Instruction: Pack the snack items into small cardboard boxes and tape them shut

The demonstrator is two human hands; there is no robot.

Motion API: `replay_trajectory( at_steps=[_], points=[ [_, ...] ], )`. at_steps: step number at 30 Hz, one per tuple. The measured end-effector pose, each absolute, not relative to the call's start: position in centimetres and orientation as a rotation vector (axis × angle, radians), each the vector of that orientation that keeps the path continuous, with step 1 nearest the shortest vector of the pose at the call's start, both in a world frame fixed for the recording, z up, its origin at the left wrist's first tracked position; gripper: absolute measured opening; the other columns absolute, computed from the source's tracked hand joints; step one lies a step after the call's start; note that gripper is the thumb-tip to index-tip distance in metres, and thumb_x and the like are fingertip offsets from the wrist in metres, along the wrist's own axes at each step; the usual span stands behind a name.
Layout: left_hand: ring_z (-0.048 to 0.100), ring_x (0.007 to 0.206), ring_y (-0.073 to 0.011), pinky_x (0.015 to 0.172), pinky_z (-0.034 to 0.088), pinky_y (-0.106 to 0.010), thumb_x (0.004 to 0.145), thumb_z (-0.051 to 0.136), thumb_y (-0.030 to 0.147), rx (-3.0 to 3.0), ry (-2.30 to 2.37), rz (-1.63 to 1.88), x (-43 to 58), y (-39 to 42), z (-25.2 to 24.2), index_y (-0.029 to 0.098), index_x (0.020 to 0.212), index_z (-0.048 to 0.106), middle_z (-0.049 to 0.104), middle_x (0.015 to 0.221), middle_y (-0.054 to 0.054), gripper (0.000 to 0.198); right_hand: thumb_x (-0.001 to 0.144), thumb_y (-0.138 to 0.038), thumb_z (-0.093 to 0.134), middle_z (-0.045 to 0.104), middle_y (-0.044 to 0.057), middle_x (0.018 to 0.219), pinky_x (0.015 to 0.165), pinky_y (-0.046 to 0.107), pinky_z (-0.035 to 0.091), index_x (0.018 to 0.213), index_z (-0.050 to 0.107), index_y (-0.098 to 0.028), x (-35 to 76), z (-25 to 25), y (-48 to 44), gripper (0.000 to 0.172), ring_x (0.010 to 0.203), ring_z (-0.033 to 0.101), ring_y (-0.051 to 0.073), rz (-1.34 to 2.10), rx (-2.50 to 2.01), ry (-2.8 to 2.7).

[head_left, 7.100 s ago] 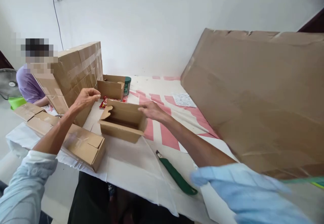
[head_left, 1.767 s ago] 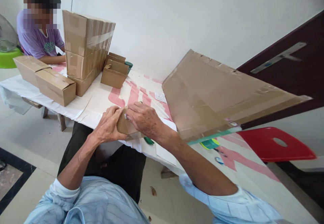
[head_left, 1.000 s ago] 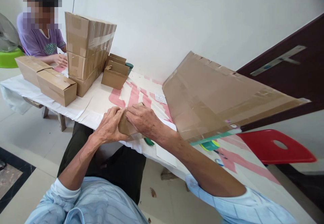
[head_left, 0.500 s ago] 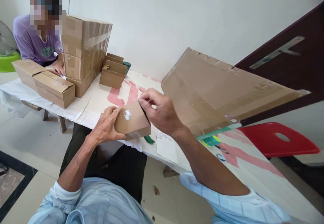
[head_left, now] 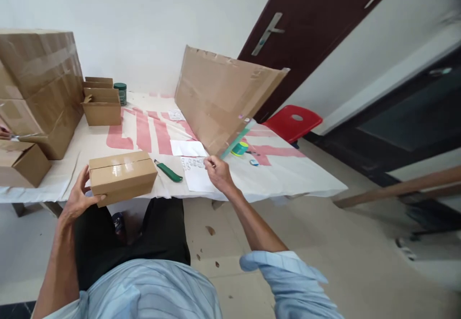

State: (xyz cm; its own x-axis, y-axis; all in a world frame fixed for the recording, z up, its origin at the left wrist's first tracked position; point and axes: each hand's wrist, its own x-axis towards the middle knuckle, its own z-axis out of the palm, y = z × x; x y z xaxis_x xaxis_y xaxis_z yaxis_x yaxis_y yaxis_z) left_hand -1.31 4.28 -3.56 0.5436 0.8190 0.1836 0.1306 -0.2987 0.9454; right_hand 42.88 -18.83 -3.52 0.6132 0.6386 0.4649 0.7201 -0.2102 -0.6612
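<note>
My left hand (head_left: 79, 198) grips the left end of a small taped cardboard box (head_left: 122, 177) held at the table's near edge. My right hand (head_left: 217, 173) rests on a white sheet of small stickers (head_left: 196, 174) on the table, its fingers pinched at the sheet's right edge; what they pinch is too small to make out. A green utility knife (head_left: 168, 171) lies between the box and the sheet.
A large cardboard panel (head_left: 219, 95) leans at the table's back right. Taped boxes (head_left: 39, 86) are stacked at the left, an open small box (head_left: 102, 107) and a green-lidded jar (head_left: 120, 93) behind. A tape roll (head_left: 238, 148) lies by the panel. A red stool (head_left: 294, 122) and dark door (head_left: 306, 26) stand to the right.
My right hand left the small box and went right to the sticker sheet. The box now lies flat in my left hand. My view has swung right; the other person is out of sight.
</note>
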Motion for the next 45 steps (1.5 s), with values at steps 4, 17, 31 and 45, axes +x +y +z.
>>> replay_trajectory(
  at_steps=[4,17,31,45],
  points=[
    [0.035,0.162,-0.0466,0.128,0.043,-0.059,0.055,0.103,0.053,1.705,0.776,0.791,-0.9,3.8,-2.3,0.03,0.169,0.036,0.044,0.174,-0.012,0.134,0.085,-0.036,0.049,0.065,0.005,0.072,0.072,0.036,0.05,0.078,0.055,-0.026,45.3,-7.9,-21.1,0.014,0.071,0.061,0.024,-0.095,-1.997,-0.962],
    [0.038,0.161,-0.0497,0.133,0.037,-0.061,0.043,0.106,0.053,1.653,0.866,0.839,0.1,3.2,-0.1,0.03,0.153,0.059,0.061,0.161,-0.007,0.122,0.094,-0.024,0.053,0.075,0.011,0.099,0.091,0.034,0.049,0.087,0.068,-0.02,47.3,-11.4,-17.4,0.017,0.093,0.066,0.023,-0.069,-2.079,-1.14],
    [0.038,0.162,-0.0464,0.132,0.039,-0.056,0.047,0.107,0.049,1.642,0.776,0.839,-0.2,3.4,-1.0,0.024,0.159,0.053,0.053,0.168,-0.015,0.127,0.103,-0.019,0.049,0.074,0.015,0.106,0.088,0.033,0.045,0.098,0.071,-0.015,48.5,-13.2,-16.1,0.024,0.096,0.063,0.024,-0.098,-2.272,-1.346],
    [0.037,0.162,-0.0466,0.133,0.038,-0.057,0.052,0.106,0.053,1.669,0.698,0.867,-0.3,3.5,-1.6,0.027,0.159,0.053,0.052,0.169,-0.015,0.122,0.106,-0.023,0.048,0.072,0.017,0.112,0.1,0.037,0.047,0.093,0.074,-0.017,47.2,-13.8,-16.5,0.03,0.108,0.062,0.028,-0.128,-2.321,-1.486]
  ],
)
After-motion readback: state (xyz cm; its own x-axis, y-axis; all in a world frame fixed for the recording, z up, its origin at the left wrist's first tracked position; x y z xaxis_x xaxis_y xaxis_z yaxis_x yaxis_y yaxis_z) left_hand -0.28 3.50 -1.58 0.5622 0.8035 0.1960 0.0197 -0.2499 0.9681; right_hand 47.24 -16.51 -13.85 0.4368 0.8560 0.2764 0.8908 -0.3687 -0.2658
